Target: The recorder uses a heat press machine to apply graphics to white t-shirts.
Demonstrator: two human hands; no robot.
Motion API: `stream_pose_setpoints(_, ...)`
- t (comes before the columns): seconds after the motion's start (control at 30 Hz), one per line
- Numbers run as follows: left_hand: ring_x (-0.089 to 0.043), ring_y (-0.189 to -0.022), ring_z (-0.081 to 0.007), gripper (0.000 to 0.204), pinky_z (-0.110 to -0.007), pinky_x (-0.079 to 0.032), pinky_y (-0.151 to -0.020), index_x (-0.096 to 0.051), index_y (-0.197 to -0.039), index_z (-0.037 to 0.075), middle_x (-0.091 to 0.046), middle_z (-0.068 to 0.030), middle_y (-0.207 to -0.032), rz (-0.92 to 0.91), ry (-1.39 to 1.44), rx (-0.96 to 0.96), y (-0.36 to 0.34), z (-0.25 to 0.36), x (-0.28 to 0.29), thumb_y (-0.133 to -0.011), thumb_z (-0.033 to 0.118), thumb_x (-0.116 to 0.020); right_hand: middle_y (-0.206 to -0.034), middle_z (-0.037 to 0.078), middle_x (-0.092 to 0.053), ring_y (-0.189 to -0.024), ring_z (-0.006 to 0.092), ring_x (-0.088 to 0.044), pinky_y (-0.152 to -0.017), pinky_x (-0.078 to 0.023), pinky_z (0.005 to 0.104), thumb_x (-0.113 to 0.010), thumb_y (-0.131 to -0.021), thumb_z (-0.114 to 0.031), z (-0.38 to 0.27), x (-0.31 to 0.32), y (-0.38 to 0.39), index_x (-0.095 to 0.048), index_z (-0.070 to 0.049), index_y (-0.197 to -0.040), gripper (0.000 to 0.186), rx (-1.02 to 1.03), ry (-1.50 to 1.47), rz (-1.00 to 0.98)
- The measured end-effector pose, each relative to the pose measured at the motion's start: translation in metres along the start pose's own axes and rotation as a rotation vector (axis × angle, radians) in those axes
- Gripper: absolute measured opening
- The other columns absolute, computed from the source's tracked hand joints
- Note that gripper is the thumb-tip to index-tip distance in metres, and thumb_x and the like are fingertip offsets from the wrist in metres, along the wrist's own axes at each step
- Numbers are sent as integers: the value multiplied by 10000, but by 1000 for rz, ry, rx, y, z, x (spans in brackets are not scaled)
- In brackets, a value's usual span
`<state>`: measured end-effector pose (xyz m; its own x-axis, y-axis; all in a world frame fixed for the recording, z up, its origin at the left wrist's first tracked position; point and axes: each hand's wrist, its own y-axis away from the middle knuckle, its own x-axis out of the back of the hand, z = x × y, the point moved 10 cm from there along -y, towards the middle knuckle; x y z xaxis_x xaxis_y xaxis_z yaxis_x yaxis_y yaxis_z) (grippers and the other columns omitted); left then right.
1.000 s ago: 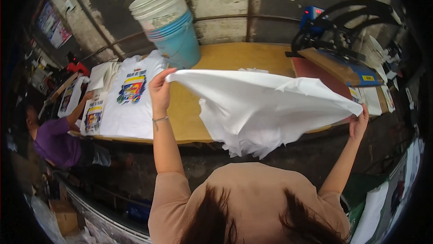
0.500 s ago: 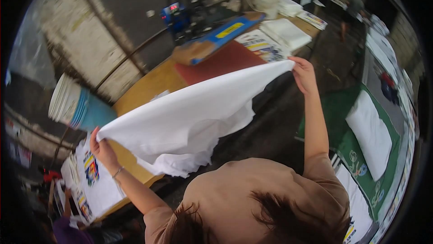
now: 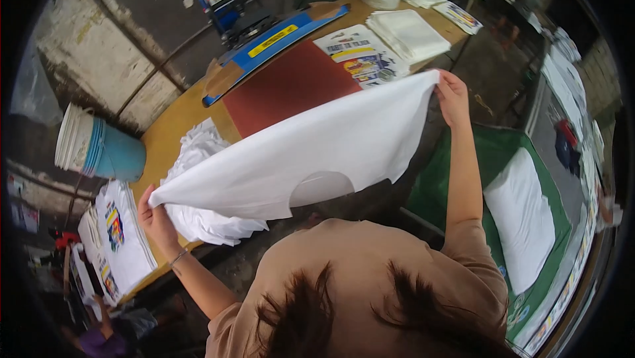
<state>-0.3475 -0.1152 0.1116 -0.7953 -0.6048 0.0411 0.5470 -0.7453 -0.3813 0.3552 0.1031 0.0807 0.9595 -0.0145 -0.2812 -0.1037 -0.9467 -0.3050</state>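
Observation:
A white shirt panel (image 3: 317,136) is stretched between my two hands over the table's near edge. Its lower edge has a rounded cutout like a neckline. My left hand (image 3: 157,220) pinches one corner, beside a heap of crumpled white cloth (image 3: 205,140) that lies partly behind the panel. The opposite corner is pinched by my right hand (image 3: 452,99), which is higher and farther out. Beyond the panel, a dark red flat board (image 3: 291,83) lies on the table, partly covered from view. Beside that board is a white printed piece (image 3: 362,54) with colourful graphics.
Stacked folded white cloth (image 3: 410,33) and a long blue-and-brown cardboard piece (image 3: 278,44) lie on the wooden table (image 3: 155,120). Blue and white buckets (image 3: 112,146) stand at left, near printed shirt pieces (image 3: 126,226). At right, a white bundle (image 3: 522,219) rests on green cloth. Other people are farther off.
The panel has opened out flatter, and its rounded cutout now shows. My right hand has risen slightly. The view has shifted, uncovering the crumpled heap and more of the red board.

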Motion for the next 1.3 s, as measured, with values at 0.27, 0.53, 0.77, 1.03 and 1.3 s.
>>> stream_pose_setpoints(0.27,-560,-828,-72,189,-198,-431,-749,-638,-1014,-22,-655,-47,-969,-82,14,254,88,-97,-63,-870,-40,-518,-1160,108,-603,-1012,180,-591,-878,-480,308,-489,-943,-26,102,59,5,-559,43,-1177,254,-108,-126,128)
stream_pose_setpoints(0.53,-580,-906,-103,208,-215,-456,-792,-542,-1117,-24,-607,-65,-1037,85,39,175,65,-99,-101,-911,-1,-517,-1148,100,-588,-1019,141,-570,-886,-452,260,-429,-925,3,107,40,-65,-519,34,-1212,303,-78,37,195)
stream_pose_setpoints(0.77,-572,-978,-154,192,-279,-467,-862,-579,-1093,-35,-609,-90,-1071,205,-229,-45,-66,-142,-138,-926,41,-524,-804,-6,-588,-666,56,-481,-587,-394,213,-515,-898,-80,198,-30,-223,-584,-43,-1179,292,-55,410,13)
stream_pose_setpoints(1.03,-585,-1008,-177,309,-289,-474,-869,-532,-1186,-42,-589,-108,-1135,58,-312,451,-95,-349,-148,-950,154,-490,-1056,149,-660,-959,261,-630,-817,-474,359,-607,-874,-221,367,-72,-272,-559,-36,-1205,383,174,1006,-205)
stream_pose_setpoints(1.3,-462,-1242,-302,893,-365,-390,-1025,-297,-1401,-58,-440,-218,-1360,-316,-341,225,60,-236,-216,-713,166,-819,-1343,115,-493,-1196,211,-503,-979,-409,329,-784,-727,-132,281,-65,-79,-379,-26,-1400,793,-227,514,-583)
